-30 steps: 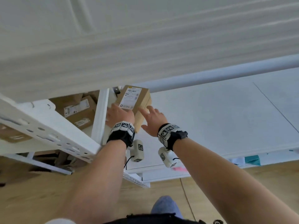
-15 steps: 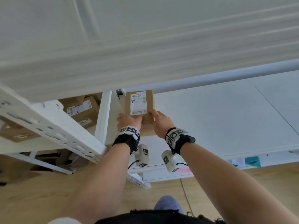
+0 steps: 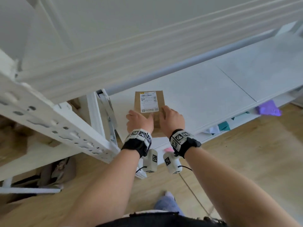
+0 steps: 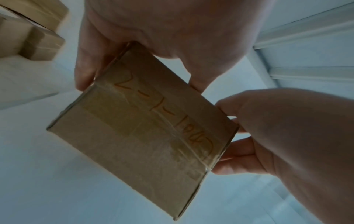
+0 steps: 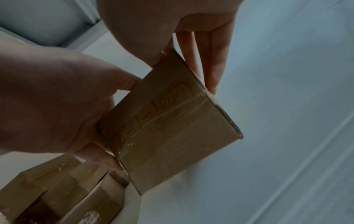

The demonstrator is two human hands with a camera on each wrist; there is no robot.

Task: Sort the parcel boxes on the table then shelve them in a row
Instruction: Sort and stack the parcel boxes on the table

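A small brown parcel box (image 3: 149, 102) with a white shipping label on top sits low over the white shelf board (image 3: 205, 99), near its left end. I cannot tell whether it rests on the board. My left hand (image 3: 139, 119) grips its near left corner and my right hand (image 3: 171, 117) grips its near right corner. In the left wrist view the box (image 4: 143, 128) shows a taped face with orange handwriting, pinched between fingers (image 4: 84, 72) and thumb. In the right wrist view the box (image 5: 172, 136) is clasped by my right fingers (image 5: 212, 68).
More brown boxes (image 4: 32, 30) stand on the neighbouring shelf bay to the left, also seen as boxes (image 5: 67, 189). A white perforated upright (image 3: 57, 125) and a post (image 3: 96, 117) divide the bays. An upper shelf (image 3: 147, 38) overhangs. Purple and teal items (image 3: 268, 108) lie below right.
My hands went from spread beside the tilted box to gripping its two near corners. The box has levelled out, label up, squared to the shelf, and come down toward the board.
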